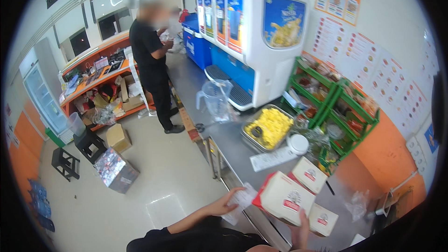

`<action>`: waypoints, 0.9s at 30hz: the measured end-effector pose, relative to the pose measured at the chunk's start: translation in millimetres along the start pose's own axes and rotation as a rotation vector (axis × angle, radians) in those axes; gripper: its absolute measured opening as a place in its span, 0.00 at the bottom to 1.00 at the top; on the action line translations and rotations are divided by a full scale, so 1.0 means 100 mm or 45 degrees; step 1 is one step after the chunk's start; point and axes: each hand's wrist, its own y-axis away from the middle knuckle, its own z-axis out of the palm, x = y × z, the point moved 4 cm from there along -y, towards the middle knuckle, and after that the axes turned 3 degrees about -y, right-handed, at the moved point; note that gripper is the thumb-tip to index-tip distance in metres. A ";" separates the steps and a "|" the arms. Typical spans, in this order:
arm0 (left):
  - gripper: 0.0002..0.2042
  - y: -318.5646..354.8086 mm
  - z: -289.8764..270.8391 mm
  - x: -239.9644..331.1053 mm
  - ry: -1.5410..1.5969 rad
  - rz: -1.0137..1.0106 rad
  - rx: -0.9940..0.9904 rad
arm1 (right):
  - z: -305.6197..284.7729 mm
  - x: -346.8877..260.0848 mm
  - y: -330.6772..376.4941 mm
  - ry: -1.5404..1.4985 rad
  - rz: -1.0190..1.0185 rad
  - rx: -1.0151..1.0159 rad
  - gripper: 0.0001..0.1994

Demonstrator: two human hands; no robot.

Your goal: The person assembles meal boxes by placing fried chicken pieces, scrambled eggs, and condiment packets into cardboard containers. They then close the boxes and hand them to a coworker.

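Observation:
My left hand (230, 201) pinches a thin whitish sheet (244, 196) at the table's front edge; whether it is paper or plastic I cannot tell. A white and red cardboard food box (288, 197) is tilted in my right hand (301, 231), the thumb lying over its near side and the other fingers hidden. Beyond it is a second such box (311, 175), and a smaller one (323, 220) is close to my right hand. Farther along the steel table, a metal tray of yellow chopped food (269, 128) has a dark round object in it.
A white lidded container (297, 144) stands by a long white printed strip (270, 159). Behind are green racks of packets (322, 95), a clear measuring jug (217, 98) and a drink dispenser (280, 60). A person in black (151, 60) stands at the table's far end. Cartons (116, 170) and stools (66, 162) occupy the floor.

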 end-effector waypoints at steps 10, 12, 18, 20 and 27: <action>0.36 0.70 -3.39 -1.57 0.080 -0.570 0.845 | 3.34 1.51 -1.40 -0.120 0.592 -0.513 0.28; 0.36 0.45 -4.00 -1.83 0.255 -0.483 0.942 | 3.82 1.69 -1.65 -0.130 0.668 -0.577 0.28; 0.33 -0.53 -5.72 -2.50 0.497 -0.150 0.850 | 5.05 2.29 -2.53 -0.267 0.636 -0.629 0.33; 0.34 -0.98 -6.15 -2.58 0.460 -0.153 0.758 | 5.45 2.42 -2.92 -0.209 0.523 -0.537 0.36; 0.38 -2.26 -7.30 -2.73 0.356 -0.184 0.428 | 6.57 2.58 -4.21 -0.306 0.216 -0.109 0.47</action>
